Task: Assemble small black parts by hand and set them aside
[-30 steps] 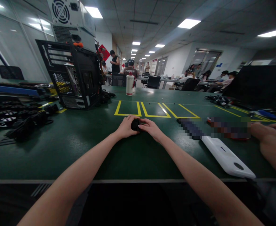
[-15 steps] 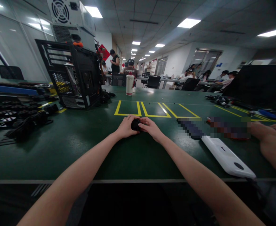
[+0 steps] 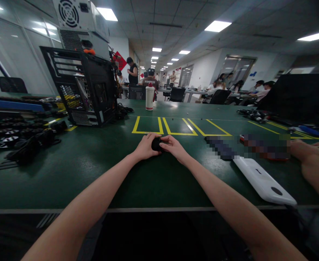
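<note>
Between my two hands is a small, dark, rounded object, low over the green table; its kind cannot be made out. My left hand wraps round its left side, fingers over the far edge and thumb on the near edge. From the right, my right hand pinches it with thumb and fingertips. My hands cover much of the object. Just beyond them, yellow tape outlines mark the tabletop.
An open black computer case stands at left, with dark parts and cables beside it. Straight ahead is a white cup. To the right lie a white power bank-like device, blurred-out items and another person's hand.
Almost nothing differs. Both hands keep their hold on the dark object in the same place, and the view has shifted very slightly.
</note>
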{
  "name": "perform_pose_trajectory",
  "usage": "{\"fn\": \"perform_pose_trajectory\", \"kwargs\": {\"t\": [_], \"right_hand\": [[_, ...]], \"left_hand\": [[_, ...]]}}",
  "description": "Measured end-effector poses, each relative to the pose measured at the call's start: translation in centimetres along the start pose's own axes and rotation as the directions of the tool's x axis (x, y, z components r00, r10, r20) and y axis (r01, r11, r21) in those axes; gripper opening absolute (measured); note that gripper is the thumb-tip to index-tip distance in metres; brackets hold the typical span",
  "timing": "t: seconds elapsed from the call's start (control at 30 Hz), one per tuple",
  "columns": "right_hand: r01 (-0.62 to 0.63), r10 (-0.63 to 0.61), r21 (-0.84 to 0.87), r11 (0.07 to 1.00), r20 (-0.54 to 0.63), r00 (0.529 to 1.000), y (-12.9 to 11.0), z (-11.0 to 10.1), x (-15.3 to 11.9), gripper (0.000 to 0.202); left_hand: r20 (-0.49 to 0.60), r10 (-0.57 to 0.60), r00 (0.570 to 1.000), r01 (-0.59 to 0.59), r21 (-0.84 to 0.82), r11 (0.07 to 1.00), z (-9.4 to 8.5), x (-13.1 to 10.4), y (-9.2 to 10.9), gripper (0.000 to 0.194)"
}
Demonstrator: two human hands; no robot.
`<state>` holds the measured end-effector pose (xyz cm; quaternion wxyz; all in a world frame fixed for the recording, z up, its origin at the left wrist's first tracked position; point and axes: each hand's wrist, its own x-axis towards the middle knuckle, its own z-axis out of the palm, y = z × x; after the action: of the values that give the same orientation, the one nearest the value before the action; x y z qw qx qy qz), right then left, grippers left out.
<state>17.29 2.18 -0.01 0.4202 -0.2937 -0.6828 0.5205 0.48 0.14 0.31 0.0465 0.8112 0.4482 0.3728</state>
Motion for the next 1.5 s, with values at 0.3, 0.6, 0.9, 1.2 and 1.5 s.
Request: {"fn": "perform_pose_trajectory", "kwargs": {"t": [0.3,0.6,0.9,1.2,1.5], "right_hand": [[-0.006,0.005,0.019,1.0,0.013,1.0,-0.01,-0.18,0.26,0.037],[0.021,-0.021,-0.021,1.0,-0.01,1.0,-0.02,-0.15,0.03,0.028],[-0.02,0.02,0.025,1.0,-0.027,0.999,0.09,-0.22,0.42,0.036],[0.034,-0.035,-0.043,0.999,-0.023,0.999,-0.11,-0.09,-0.16,0.031],[-0.043,0.043,0.004,0.999,-0.044,0.998,-0.13,-0.11,0.26,0.037]], "left_hand": [[-0.009,0.01,1.0,-0.01,-0.005,1.0,0.07,0.05,-0.01,0.06],[0.006,-0.015,1.0,0.015,0.0,1.0,0.01,0.02,0.08,0.063],[0.008,-0.001,1.0,0.001,-0.006,1.0,-0.17,0.03,0.28,0.062],[0.005,-0.003,1.0,0.003,0.013,1.0,0.02,0.1,0.08,0.063],[0.01,-0.001,1.0,0.001,0.007,1.0,-0.11,0.05,0.2,0.062]]}}
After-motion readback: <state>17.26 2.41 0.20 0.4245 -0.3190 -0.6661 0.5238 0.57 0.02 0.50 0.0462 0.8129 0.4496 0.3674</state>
